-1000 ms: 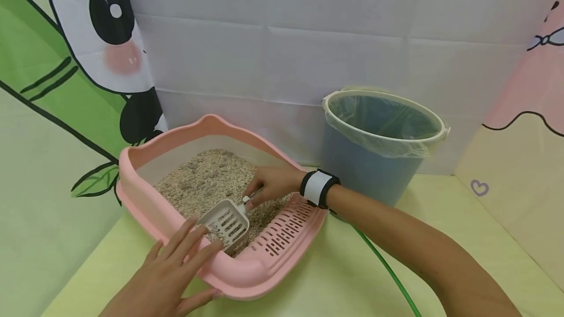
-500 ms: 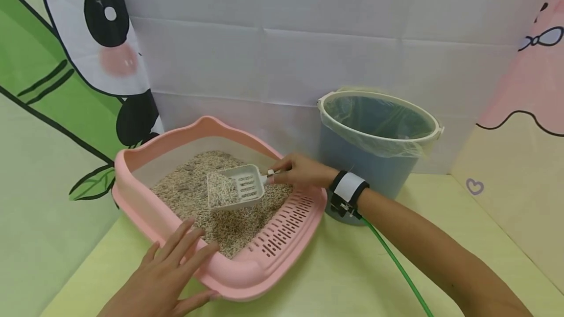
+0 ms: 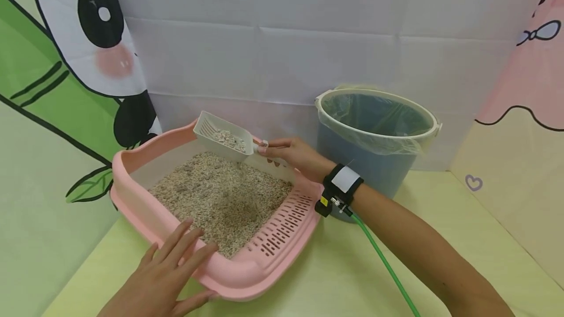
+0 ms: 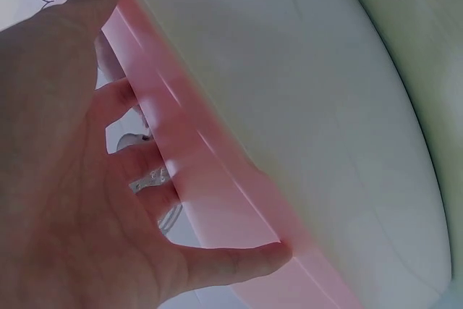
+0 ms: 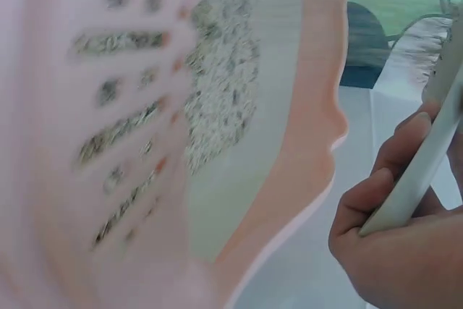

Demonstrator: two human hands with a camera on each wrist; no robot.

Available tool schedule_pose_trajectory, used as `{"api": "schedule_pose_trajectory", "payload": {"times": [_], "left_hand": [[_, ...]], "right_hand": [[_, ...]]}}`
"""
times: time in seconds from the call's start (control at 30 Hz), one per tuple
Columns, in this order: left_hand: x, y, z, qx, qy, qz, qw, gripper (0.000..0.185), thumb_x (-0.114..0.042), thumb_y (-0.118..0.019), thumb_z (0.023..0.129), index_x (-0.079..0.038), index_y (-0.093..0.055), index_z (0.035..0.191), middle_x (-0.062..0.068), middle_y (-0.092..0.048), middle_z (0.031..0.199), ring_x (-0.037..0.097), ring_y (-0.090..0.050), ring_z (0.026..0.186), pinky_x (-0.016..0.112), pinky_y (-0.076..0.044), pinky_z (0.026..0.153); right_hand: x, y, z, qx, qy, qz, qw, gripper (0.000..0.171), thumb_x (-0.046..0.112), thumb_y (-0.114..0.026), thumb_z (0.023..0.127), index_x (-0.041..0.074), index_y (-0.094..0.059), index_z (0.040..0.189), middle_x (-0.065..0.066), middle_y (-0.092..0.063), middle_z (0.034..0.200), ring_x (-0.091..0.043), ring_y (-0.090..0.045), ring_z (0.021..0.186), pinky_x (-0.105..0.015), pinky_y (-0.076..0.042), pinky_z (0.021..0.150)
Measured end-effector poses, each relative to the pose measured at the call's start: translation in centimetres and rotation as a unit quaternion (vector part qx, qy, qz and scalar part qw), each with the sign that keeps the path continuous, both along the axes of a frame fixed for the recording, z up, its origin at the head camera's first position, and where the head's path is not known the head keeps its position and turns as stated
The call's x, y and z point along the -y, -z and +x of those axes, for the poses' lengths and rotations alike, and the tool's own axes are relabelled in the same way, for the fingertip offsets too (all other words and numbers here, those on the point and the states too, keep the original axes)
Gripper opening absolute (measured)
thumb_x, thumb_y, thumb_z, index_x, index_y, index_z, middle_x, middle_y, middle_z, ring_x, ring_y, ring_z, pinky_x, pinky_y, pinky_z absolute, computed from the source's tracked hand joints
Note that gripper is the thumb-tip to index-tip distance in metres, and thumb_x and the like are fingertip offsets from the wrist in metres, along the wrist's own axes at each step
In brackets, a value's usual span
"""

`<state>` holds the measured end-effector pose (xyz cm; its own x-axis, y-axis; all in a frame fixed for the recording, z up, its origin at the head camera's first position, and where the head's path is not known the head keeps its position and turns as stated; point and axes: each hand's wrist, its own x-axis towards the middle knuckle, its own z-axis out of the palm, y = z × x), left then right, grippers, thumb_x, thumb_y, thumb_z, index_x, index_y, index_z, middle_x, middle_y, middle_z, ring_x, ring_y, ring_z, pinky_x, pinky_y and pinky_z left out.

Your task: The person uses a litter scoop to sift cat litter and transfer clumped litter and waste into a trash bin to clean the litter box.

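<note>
White slotted plastic litter scoop (image 3: 223, 137) is held in the air above the far rim of the pink plastic litter tray (image 3: 246, 278), tilted, with a small heap of pale grainy litter (image 3: 227, 137) in its bowl. Right hand (image 3: 288, 153) pinches the scoop's handle between curled fingers and thumb; the handle itself is almost wholly covered by the fingers in the head view. Right wrist view shows only a pale strip of handle (image 5: 419, 171) crossing the curled fingers (image 5: 365, 204); the scoop bowl is cut off at the top right edge and blurred. Left hand (image 3: 165, 275) lies flat on the tray's near rim, fingers straight and spread, gripping nothing; its wrist runs out of the bottom of the frame. Left wrist view confirms the palm and thumb pressed along the pink rim (image 4: 217, 179); the tray's contents cannot be seen from there.

Tray bed is covered with beige litter (image 3: 220, 199); a few darker patches in it are too small to identify. Slotted pink shelf (image 3: 286, 226) forms the tray's right end. Right of the tray, just beside it, stands a blue plastic bucket (image 3: 374, 160) with a cream rim and a clear bag liner; its base is hidden behind the right forearm. Black-and-white wrist strap (image 3: 340, 187) sits on that wrist, with a green cable (image 3: 383, 263) trailing toward the bottom edge. Yellow-green tabletop (image 3: 335, 278) carries everything; a panda-print backdrop (image 3: 105, 38) stands behind.
</note>
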<state>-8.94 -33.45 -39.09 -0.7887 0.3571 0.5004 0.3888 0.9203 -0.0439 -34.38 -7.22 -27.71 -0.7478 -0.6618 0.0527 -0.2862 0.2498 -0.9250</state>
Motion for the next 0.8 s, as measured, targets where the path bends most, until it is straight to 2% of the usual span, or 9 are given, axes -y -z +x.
{"api": "schedule_pose_trajectory", "payload": {"times": [0.13, 0.27, 0.4, 0.5, 0.57, 0.67, 0.73, 0.8], "left_hand": [[0.0, 0.1, -0.1, 0.000, 0.001, 0.002, 1.0000, 0.080, -0.075, -0.073, 0.081, -0.034, -0.057, 0.147, 0.006, -0.052, 0.155, -0.001, 0.005, 0.164, 0.073, -0.053, 0.084], [0.0, 0.1, -0.1, -0.002, 0.002, 0.001, 1.0000, 0.080, -0.078, -0.071, 0.081, -0.033, -0.058, 0.147, 0.006, -0.054, 0.154, 0.002, 0.001, 0.164, 0.072, -0.053, 0.081], [-0.1, 0.1, -0.1, 0.003, -0.005, -0.001, 1.0000, 0.081, -0.078, -0.071, 0.081, -0.031, -0.059, 0.146, 0.006, -0.053, 0.155, 0.002, 0.001, 0.164, 0.071, -0.053, 0.083], [-0.3, 0.1, 0.0, 0.009, -0.012, -0.002, 0.9999, 0.080, -0.077, -0.071, 0.081, -0.031, -0.060, 0.146, 0.005, -0.054, 0.155, 0.001, 0.002, 0.163, 0.071, -0.053, 0.085], [-0.3, 0.1, 0.0, 0.010, -0.011, -0.003, 0.9999, 0.081, -0.078, -0.071, 0.080, -0.031, -0.060, 0.146, 0.006, -0.054, 0.155, 0.003, 0.000, 0.163, 0.072, -0.053, 0.085], [-0.3, 0.2, 0.0, 0.007, -0.008, -0.006, 0.9999, 0.082, -0.080, -0.068, 0.081, -0.031, -0.060, 0.146, 0.008, -0.054, 0.156, 0.003, 0.003, 0.164, 0.072, -0.053, 0.084], [-0.2, 0.2, -0.1, 0.001, -0.005, -0.006, 1.0000, 0.082, -0.081, -0.066, 0.081, -0.031, -0.060, 0.146, 0.008, -0.053, 0.156, 0.000, 0.007, 0.164, 0.072, -0.053, 0.084], [-0.2, 0.2, -0.1, -0.006, -0.003, -0.006, 1.0000, 0.081, -0.082, -0.064, 0.082, -0.031, -0.060, 0.145, 0.008, -0.053, 0.156, -0.001, 0.007, 0.163, 0.072, -0.053, 0.083]], "right_hand": [[0.7, -0.5, 0.1, 0.036, 0.007, -0.035, 0.999, 0.036, 0.037, -0.063, 0.105, 0.015, -0.075, 0.131, 0.004, -0.066, 0.102, -0.017, -0.058, 0.101, -0.034, -0.046, 0.092], [1.0, -0.7, 0.2, 0.055, 0.009, -0.061, 0.997, 0.036, 0.039, -0.061, 0.106, 0.014, -0.073, 0.129, 0.005, -0.064, 0.095, -0.017, -0.055, 0.095, -0.035, -0.043, 0.088], [0.8, -1.1, 0.3, 0.013, 0.009, -0.051, 0.999, 0.036, 0.036, -0.064, 0.105, 0.012, -0.074, 0.131, 0.003, -0.066, 0.095, -0.015, -0.058, 0.093, -0.031, -0.047, 0.086], [0.6, -1.5, 0.4, -0.081, 0.005, 0.011, 0.997, 0.031, 0.033, -0.070, 0.102, 0.013, -0.078, 0.124, -0.001, -0.070, 0.092, -0.014, -0.057, 0.081, -0.025, -0.048, 0.075], [0.4, -2.0, 0.6, -0.149, -0.004, 0.068, 0.986, 0.026, 0.031, -0.072, 0.100, 0.015, -0.081, 0.118, -0.001, -0.074, 0.094, -0.013, -0.054, 0.075, -0.024, -0.044, 0.069], [0.2, -3.0, 1.0, -0.234, -0.022, 0.152, 0.960, 0.023, 0.032, -0.072, 0.100, 0.018, -0.083, 0.114, -0.001, -0.079, 0.104, -0.013, -0.048, 0.068, -0.026, -0.039, 0.064], [0.0, -3.6, 1.2, -0.269, -0.029, 0.192, 0.943, 0.023, 0.033, -0.071, 0.100, 0.019, -0.083, 0.114, 0.001, -0.080, 0.114, -0.011, -0.057, 0.075, -0.025, -0.043, 0.068], [-0.3, -4.0, 1.2, -0.294, -0.023, 0.227, 0.928, 0.024, 0.035, -0.072, 0.099, 0.021, -0.083, 0.115, 0.002, -0.080, 0.115, -0.011, -0.061, 0.078, -0.026, -0.045, 0.070]]}}
